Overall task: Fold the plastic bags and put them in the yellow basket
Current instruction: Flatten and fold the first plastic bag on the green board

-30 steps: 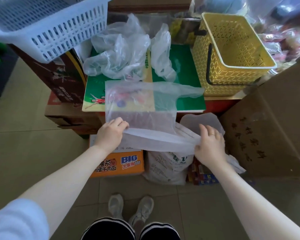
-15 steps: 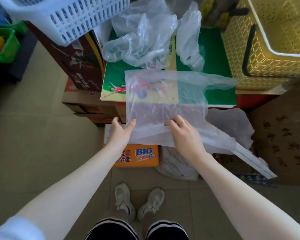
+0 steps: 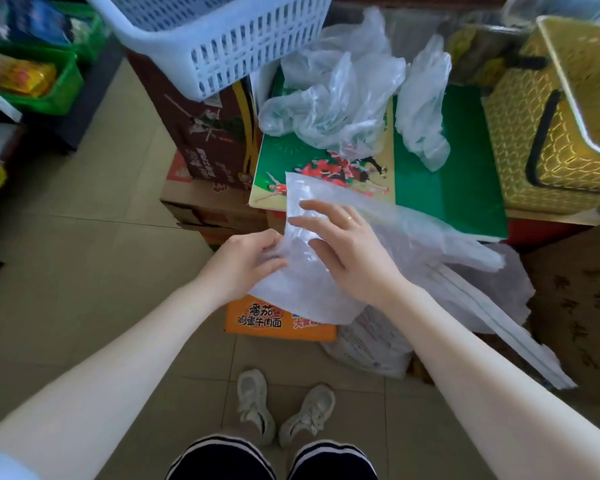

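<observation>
A clear plastic bag [image 3: 413, 230] lies partly folded over the front edge of the green box top [image 3: 458, 181], its handles trailing down to the right. My left hand [image 3: 246, 261] pinches the bag's lower left corner. My right hand [image 3: 347, 251] lies on the bag with fingers spread, pressing the fold near its left edge. Two crumpled clear bags [image 3: 333, 98] [image 3: 423, 109] sit further back on the box. The yellow basket [image 3: 551, 126] with a black handle stands at the right on the same surface; its inside is mostly out of view.
A white slatted basket [image 3: 215, 39] sits on a brown carton [image 3: 205, 133] at the upper left. Below the bag stand an orange noodle box [image 3: 264, 317] and a white sack [image 3: 371, 344]. A brown cardboard box [image 3: 582, 306] stands at the right. Green crates [image 3: 49, 84] line the far left.
My right hand slid left along the bag until it lies close to my left hand, folding the bag over. The bag's spread part is now narrower and its handles hang off to the right.
</observation>
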A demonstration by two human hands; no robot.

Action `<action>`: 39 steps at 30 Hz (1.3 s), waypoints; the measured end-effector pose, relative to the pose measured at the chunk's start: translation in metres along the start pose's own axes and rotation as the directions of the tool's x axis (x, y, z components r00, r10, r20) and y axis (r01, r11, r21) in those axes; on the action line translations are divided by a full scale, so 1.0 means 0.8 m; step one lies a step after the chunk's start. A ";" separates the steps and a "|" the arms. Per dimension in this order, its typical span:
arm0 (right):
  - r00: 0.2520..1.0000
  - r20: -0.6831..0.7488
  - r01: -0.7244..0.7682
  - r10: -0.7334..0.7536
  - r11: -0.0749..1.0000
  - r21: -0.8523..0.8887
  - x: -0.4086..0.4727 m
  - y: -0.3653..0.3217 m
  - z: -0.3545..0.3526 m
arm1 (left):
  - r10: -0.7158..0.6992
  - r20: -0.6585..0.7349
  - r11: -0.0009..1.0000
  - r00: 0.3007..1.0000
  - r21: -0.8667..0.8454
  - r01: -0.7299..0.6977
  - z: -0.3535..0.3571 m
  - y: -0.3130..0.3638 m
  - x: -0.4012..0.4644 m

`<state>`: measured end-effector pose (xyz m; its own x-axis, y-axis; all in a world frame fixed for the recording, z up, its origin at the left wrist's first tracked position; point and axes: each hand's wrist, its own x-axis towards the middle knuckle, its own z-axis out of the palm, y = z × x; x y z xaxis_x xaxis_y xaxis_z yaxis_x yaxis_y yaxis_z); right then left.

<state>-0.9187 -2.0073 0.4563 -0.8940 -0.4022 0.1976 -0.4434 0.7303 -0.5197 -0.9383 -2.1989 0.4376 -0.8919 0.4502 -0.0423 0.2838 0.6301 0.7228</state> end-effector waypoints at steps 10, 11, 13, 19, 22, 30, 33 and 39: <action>0.937 0.336 0.084 -0.098 0.995 0.054 0.096 -0.038 -0.037 | -0.026 0.005 0.985 1.000 -0.169 0.026 -0.111 -0.015 -0.019; 0.935 0.352 0.036 -0.047 0.999 0.038 0.096 -0.035 -0.037 | -0.078 -0.015 0.975 0.997 -0.209 0.073 -0.115 -0.023 -0.019; 0.915 0.401 -0.052 0.055 0.998 -0.020 0.092 -0.027 -0.033 | -0.180 -0.030 0.933 0.983 -0.322 0.161 -0.118 -0.039 -0.016; 0.835 0.412 -0.392 0.365 0.920 -0.022 0.069 0.001 -0.040 | -0.387 -0.016 0.706 0.922 -0.648 0.285 -0.104 -0.069 -0.002; 0.779 0.357 -0.587 0.515 0.799 0.129 0.054 0.013 -0.050 | -0.455 -0.006 0.672 0.891 -0.659 0.338 -0.091 -0.065 0.020; 0.690 0.297 -0.703 0.660 0.512 0.493 0.016 0.052 -0.081 | -0.416 -0.032 0.700 0.909 -0.649 0.297 -0.068 -0.019 0.081; 0.688 0.304 -0.726 0.660 0.641 0.251 0.021 0.075 -0.086 | -0.280 -0.034 0.799 0.959 -0.562 0.214 -0.057 -0.001 0.096; 0.873 0.177 -0.486 0.454 0.794 0.364 0.080 0.059 -0.070 | -0.215 -0.091 0.858 0.972 -0.492 0.144 -0.038 0.028 0.123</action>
<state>-1.0004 -1.9674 0.4908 -0.9706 -0.1173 -0.2101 0.1062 0.5747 -0.8114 -1.0308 -2.1597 0.4702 -0.9604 0.2446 -0.1335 -0.0577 0.2940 0.9541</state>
